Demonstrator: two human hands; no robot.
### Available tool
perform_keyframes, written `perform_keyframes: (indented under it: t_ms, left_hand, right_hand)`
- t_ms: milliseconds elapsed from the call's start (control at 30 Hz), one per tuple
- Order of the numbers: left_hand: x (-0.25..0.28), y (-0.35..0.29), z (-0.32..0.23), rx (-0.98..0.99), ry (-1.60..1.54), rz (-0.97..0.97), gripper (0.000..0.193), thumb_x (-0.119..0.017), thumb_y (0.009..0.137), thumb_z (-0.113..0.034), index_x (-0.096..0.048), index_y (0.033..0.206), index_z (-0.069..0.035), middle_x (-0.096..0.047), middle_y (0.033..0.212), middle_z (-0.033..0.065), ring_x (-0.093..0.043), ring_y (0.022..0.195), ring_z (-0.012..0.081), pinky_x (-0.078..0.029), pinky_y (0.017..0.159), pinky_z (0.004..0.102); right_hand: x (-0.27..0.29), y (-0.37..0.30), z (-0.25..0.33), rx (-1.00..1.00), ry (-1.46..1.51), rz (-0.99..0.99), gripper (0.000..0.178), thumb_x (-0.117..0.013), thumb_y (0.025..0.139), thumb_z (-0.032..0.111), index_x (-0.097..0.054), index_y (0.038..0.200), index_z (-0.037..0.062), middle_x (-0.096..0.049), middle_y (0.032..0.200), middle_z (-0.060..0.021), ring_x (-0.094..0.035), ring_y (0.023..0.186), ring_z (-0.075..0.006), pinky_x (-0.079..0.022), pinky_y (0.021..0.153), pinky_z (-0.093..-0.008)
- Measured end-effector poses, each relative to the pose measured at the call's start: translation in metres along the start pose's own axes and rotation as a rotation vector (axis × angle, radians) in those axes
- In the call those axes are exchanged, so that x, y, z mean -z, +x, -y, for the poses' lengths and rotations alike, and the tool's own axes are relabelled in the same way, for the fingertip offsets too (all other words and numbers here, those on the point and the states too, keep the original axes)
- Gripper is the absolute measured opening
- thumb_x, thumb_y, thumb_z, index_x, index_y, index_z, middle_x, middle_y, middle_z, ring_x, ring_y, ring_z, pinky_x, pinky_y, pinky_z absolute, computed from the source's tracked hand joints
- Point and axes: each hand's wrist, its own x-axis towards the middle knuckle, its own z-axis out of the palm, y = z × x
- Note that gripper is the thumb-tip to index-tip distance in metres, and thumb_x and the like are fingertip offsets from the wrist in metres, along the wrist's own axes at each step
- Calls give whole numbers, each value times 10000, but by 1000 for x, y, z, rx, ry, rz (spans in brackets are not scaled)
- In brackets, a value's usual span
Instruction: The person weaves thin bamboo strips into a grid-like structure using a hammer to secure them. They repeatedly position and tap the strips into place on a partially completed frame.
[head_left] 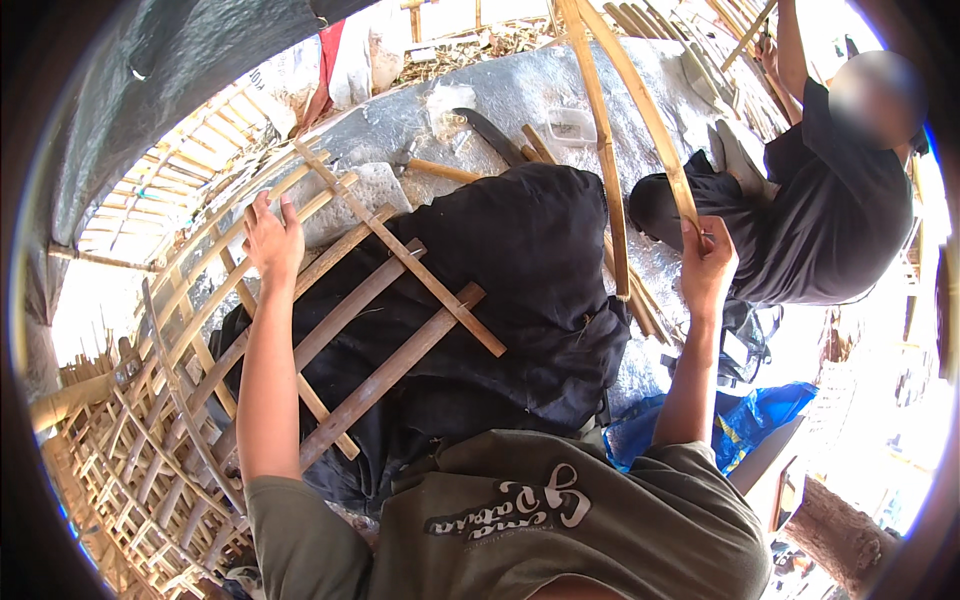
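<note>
My right hand (708, 252) is closed around the lower end of a long, thin bamboo strip (650, 110), which slants up and away past the far edge of the view. My left hand (272, 240) is raised over the edge of a woven bamboo lattice (385, 240), thumb and fingers apart; whether it touches a slat is hard to tell. Crossed slats of the lattice lie over my legs, covered in black cloth (530, 240), and spread to the left. Another bamboo strip (608, 170) stands between the held one and my knee.
A large knife (490, 135), a wooden-handled tool (440, 170) and a clear plastic container (572, 126) lie on the grey sheet (540, 75) ahead. At right sits another person (830, 210) in black with an arm raised. A blue plastic bag (745, 425) is by my right elbow.
</note>
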Motion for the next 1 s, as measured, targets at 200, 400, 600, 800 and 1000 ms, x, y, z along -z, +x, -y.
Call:
perform_keyframes:
  t_ms: [200,400,600,800,1000]
  left_hand:
    - [10,-3,-16,-246,-37,-64,397,-578,937,-278,-518,1279,-86,-553,1240,137,-506,1200,326,-405,960,534]
    - [29,-12,-48,-474,-378,-4,340,-596,921,-146,-540,1233,-23,-567,1177,199,-571,1092,374,-464,941,454]
    - [55,-30,-86,-556,-608,238,375,-604,925,-152,-518,1261,-13,-549,1229,199,-597,1088,327,-489,953,418]
    - [60,-50,-112,-387,-1047,594,441,-614,939,-113,-455,1347,-64,-573,1270,100,-606,1065,185,-501,883,342]
    - [79,-56,-127,-284,-1758,853,517,-599,965,-154,-367,1421,-83,-535,1320,117,-567,1153,217,-484,953,374]
  right_hand:
    - [13,3,23,-6,46,18,116,-691,899,118,-638,926,19,-594,692,-40,-529,590,-62,-422,548,-243]
    - [21,8,56,-23,128,161,118,-703,887,107,-633,917,16,-592,669,-38,-506,567,-49,-390,519,-242]
    - [18,10,89,198,69,202,125,-728,833,55,-632,891,1,-594,694,-73,-527,561,-103,-405,532,-256]
    - [23,12,122,280,76,196,138,-732,801,0,-621,880,-18,-589,746,-82,-565,635,-146,-443,558,-262]
    - [16,-3,159,521,112,206,158,-741,758,-23,-609,845,-16,-617,790,-96,-611,675,-207,-476,606,-298]
